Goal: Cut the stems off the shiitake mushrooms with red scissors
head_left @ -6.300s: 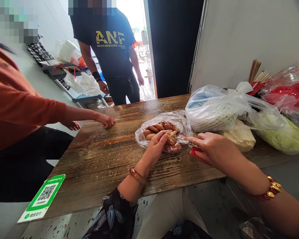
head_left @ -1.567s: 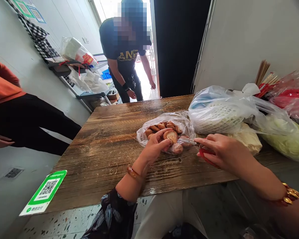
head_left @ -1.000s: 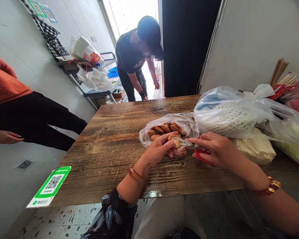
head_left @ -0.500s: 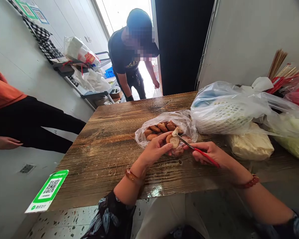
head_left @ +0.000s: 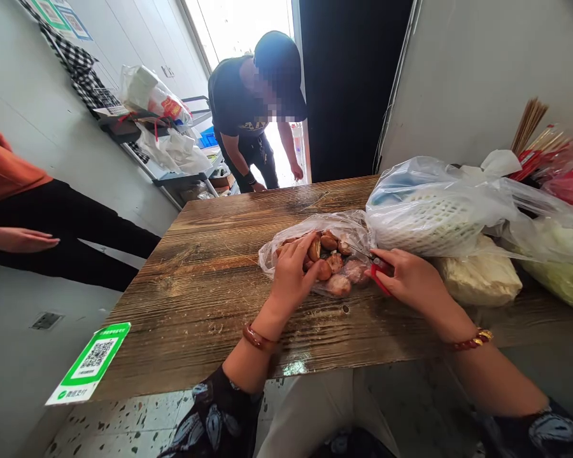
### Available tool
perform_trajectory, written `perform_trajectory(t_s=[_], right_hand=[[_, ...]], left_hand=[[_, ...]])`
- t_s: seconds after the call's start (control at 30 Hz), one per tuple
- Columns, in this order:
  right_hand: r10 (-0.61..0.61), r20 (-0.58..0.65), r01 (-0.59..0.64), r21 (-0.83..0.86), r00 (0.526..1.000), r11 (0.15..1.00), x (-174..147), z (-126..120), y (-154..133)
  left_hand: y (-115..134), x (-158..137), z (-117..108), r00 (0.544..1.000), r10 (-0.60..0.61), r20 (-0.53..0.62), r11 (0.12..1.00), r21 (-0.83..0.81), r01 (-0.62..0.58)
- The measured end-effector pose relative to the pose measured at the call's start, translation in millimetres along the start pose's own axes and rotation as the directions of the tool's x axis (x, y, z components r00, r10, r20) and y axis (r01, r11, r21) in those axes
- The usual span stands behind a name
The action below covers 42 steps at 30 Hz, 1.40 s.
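Observation:
My left hand [head_left: 292, 270] reaches into a clear plastic bag [head_left: 270, 254] on the wooden table, fingers stretched over brown mushrooms [head_left: 329, 242] with the thumb apart. A mushroom lies by its fingertips; no grip on it shows. My right hand [head_left: 408, 277] is closed on red-handled scissors [head_left: 381, 281] at the bag's right side. The scissor blades point left over the bag and are hard to make out against the plastic. Several mushrooms sit at the bag's near side, some seen through the film.
Right of the bag on the wooden table [head_left: 186, 331] lie a bulging plastic bag [head_left: 424, 210], a pale wrapped block [head_left: 480, 273] and skewers [head_left: 530, 127]. A person in a cap [head_left: 253, 108] bends beyond the far edge. Another person's hand [head_left: 21, 240] shows at left.
My left hand has let go of the mushroom it held up and moved left over the others. My right hand has drawn the scissors away from that mushroom's stem, turning them.

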State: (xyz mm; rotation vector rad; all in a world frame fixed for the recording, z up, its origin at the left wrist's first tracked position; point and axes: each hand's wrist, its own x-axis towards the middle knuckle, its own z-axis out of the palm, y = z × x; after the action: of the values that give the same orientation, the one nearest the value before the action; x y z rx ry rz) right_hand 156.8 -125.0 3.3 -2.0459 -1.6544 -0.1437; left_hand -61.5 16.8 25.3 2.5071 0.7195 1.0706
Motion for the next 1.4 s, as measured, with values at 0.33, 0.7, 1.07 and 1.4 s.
perform_trajectory(t_s=[0.33,0.7,1.07,1.4], right_hand=[[0.038,-0.123,-0.013,0.201,0.992,0.980,-18,16,4],[0.152,-0.198,-0.079,0.332,0.968,0.940,-53,46,-1],[0.144,-0.198,-0.073,0.327,0.970,0.942,-50,43,-5],[0.131,-0.201,-0.074,0.269,0.971,0.960,-49,40,-10]], left_hand=[[-5,-3,11,0.996,0.081,0.030,0.977,0.193,-0.086],[9,3,25,0.983,0.088,0.164,0.936,0.322,-0.138],[15,10,45,0.969,0.075,0.234,0.856,0.483,-0.183],[9,10,45,0.972,0.107,0.211,0.927,0.332,-0.174]])
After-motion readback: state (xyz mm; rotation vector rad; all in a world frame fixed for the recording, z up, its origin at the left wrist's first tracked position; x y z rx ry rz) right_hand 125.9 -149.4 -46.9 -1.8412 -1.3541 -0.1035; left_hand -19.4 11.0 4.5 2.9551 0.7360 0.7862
